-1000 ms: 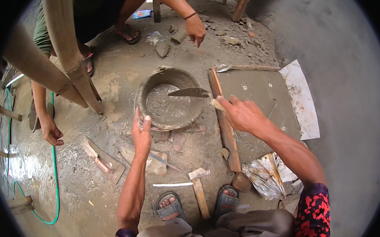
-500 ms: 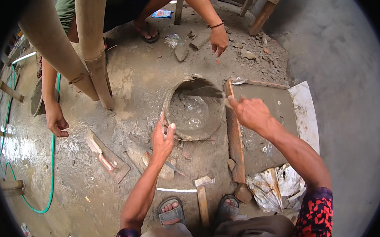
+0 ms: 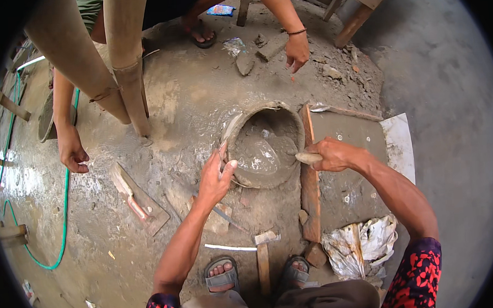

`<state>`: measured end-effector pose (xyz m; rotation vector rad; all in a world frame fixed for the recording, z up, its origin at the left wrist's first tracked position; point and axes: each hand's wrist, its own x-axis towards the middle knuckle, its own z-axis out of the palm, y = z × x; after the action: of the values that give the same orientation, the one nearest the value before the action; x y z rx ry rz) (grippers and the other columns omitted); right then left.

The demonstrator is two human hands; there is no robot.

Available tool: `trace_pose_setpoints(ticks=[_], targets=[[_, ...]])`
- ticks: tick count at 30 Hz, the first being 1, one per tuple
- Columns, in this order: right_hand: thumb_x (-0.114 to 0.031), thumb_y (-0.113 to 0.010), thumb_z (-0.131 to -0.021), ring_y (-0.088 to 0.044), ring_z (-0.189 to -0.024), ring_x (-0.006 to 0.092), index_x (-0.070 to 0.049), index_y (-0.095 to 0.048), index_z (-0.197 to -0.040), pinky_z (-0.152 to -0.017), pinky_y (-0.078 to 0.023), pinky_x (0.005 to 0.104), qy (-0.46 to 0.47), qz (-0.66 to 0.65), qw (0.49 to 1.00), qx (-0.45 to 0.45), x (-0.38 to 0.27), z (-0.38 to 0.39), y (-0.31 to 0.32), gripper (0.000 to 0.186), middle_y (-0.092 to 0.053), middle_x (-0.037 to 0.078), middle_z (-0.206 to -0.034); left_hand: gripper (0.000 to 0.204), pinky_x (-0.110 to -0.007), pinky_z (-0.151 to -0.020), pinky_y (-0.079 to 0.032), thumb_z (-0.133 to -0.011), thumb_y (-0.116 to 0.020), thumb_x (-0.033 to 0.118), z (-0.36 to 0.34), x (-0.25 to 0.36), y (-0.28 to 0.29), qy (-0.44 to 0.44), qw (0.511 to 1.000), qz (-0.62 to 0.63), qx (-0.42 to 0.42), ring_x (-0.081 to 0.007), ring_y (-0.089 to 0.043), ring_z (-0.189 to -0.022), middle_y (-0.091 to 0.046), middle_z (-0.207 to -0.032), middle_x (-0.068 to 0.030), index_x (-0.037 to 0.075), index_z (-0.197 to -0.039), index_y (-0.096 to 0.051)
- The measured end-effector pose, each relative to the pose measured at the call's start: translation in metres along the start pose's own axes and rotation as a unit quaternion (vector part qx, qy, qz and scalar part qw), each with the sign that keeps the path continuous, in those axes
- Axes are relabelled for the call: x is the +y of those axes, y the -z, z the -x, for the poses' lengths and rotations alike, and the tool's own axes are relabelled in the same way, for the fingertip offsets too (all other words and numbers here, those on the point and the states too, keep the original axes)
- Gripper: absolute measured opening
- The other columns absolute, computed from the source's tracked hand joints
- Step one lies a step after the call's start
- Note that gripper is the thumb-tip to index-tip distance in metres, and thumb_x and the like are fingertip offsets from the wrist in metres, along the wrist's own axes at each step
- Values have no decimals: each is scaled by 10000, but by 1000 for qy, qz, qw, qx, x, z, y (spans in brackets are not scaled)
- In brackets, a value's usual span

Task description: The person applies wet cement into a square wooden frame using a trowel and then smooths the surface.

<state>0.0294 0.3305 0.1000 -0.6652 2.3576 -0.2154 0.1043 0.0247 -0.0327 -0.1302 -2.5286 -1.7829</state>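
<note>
A round bucket (image 3: 264,114) coated in grey sludge holds wet grey mortar and sits tilted at the centre. My left hand (image 3: 217,178) grips its left side, fingers at the rim and thumb out. My right hand (image 3: 330,154) is closed on the wooden handle of a trowel (image 3: 308,157) at the bucket's right rim; the blade is sunk in the mix and mostly hidden. A wooden board (image 3: 310,201) edges a flat slab of grey mortar (image 3: 354,182) to the right. A steel float (image 3: 140,201) and a hammer (image 3: 263,264) lie on the floor nearby.
A person's hands hang at upper left (image 3: 73,152) and top centre (image 3: 297,54), beside bamboo posts (image 3: 124,60). A green hose (image 3: 66,219) runs along the left. Rubble (image 3: 337,71) and wooden legs (image 3: 351,26) are at upper right; crumpled sheeting (image 3: 357,243) lies at lower right.
The bucket has moved rightward and now tips more, with my left hand following. The trowel blade, earlier visible above the mix, has sunk into it as my right hand shifted.
</note>
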Motion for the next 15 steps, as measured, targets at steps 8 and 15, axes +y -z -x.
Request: trace_pose_setpoints(ticks=[8,15], targets=[[-197,-651,-806,-569,-557,152,-52,-595,-1238,-576,-470,329,-64,-170,982,-54,6,12,-19,459,-648,95,-739,558,-408,-1067,-323,-916,-560,263,-4,-2,9,-2,999,27,-21,-384,-451,-1265,-487,-1328,-272,-14,-1379,-419],[-137,-616,-888,-535,-540,107,-10,-505,-1324,-506,-444,263,-69,-496,864,-57,3,0,-59,468,-626,63,-766,576,-407,-1068,-318,-912,-563,285,-6,6,8,12,999,44,-3,-375,-457,-1260,-487,-1326,-274,-13,-1382,-417]])
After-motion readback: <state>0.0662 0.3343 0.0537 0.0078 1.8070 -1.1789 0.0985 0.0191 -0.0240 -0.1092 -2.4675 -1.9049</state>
